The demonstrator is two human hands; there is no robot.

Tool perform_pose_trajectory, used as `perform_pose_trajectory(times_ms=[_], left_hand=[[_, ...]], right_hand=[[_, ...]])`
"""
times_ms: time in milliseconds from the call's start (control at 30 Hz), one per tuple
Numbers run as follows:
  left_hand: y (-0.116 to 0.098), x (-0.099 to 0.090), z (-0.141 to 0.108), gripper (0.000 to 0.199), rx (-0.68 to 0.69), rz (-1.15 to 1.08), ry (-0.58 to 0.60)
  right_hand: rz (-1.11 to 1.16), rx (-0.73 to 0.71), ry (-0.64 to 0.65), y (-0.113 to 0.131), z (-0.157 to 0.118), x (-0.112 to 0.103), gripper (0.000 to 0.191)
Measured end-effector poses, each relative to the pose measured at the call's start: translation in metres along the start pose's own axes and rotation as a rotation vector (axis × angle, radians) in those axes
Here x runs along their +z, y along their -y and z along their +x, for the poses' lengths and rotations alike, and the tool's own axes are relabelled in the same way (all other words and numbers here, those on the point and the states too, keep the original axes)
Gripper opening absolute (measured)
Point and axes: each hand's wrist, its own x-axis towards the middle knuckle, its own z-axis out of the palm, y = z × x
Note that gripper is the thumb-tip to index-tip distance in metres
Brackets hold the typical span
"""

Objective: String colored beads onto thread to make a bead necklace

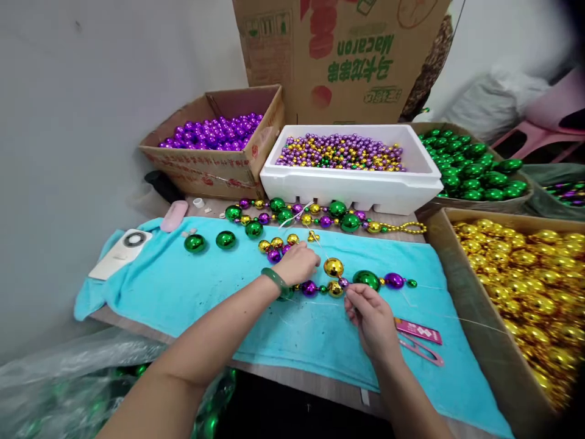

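Observation:
My left hand (298, 266), with a green bangle at the wrist, is over the towel with its fingers curled down. Whatever is in those fingers is hidden. Loose gold beads (276, 242) and purple beads lie beside its back. My right hand (371, 316) is closed in a pinch at a small purple bead (343, 283) on a thin clear string. Along that string, a row of green, purple and gold beads (309, 288) runs below my left hand, and a big green bead (366, 280) sits just beyond my right fingertips. A large gold bead (333, 267) is between the hands.
A finished-looking bead strand (325, 222) crosses the towel's back edge (210, 222). Behind stand a white foam box (351, 183) and a carton of purple beads (196, 164). A gold-bead carton (484, 292) is at right. Pink thread snips (420, 350) and a white device (119, 255) lie on the towel.

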Motion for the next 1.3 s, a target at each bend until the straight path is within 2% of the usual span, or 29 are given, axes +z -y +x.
perform_pose_trajectory(times_ms=[133, 200, 267, 333, 400, 433, 500, 667, 867, 1000, 1133, 1200, 1300], left_hand=[[-0.005, 0.001, 0.006, 0.011, -0.029, -0.072, -0.032], [-0.003, -0.006, 0.001, 0.015, -0.082, -0.202, -0.110], [0.000, -0.016, -0.009, 0.020, -0.211, -0.620, -0.230], [0.004, -0.026, -0.026, 0.022, -0.339, -1.245, -0.339], [0.007, -0.033, -0.044, 0.021, -0.376, -1.745, -0.396], [0.009, -0.035, -0.052, 0.019, -0.374, -1.896, -0.416], [0.011, -0.038, -0.065, 0.017, -0.377, -2.051, -0.471], [0.015, -0.040, -0.078, 0.014, -0.380, -2.122, -0.597], [0.016, -0.042, -0.085, 0.018, -0.374, -2.096, -0.652], [0.013, -0.042, -0.089, 0.025, -0.367, -2.004, -0.703], [0.009, -0.043, -0.092, 0.039, -0.359, -1.810, -0.826], [0.005, -0.042, -0.093, 0.049, -0.349, -1.731, -0.831], [-0.007, -0.037, -0.093, 0.058, -0.317, -1.680, -0.746]], right_hand=[[0.014, 0.021, 0.007, 0.002, -0.004, 0.002, 0.031], [0.014, 0.014, 0.007, 0.003, -0.006, 0.000, 0.031], [0.002, 0.008, 0.014, 0.002, -0.010, -0.002, 0.030], [-0.032, 0.007, 0.025, 0.000, -0.015, -0.006, 0.030], [-0.082, 0.007, 0.036, -0.002, -0.019, -0.008, 0.031], [-0.109, 0.007, 0.041, -0.002, -0.020, -0.008, 0.033], [-0.156, 0.005, 0.052, -0.003, -0.023, -0.007, 0.034], [-0.214, -0.002, 0.097, -0.005, -0.027, 0.001, 0.034], [-0.237, -0.012, 0.121, -0.007, -0.029, 0.010, 0.034], [-0.267, -0.025, 0.130, -0.005, -0.031, 0.012, 0.034], [-0.298, -0.032, 0.147, -0.005, -0.031, 0.013, 0.035], [-0.303, -0.028, 0.161, -0.007, -0.030, 0.014, 0.035], [-0.284, 0.001, 0.171, -0.011, -0.028, 0.019, 0.036]])
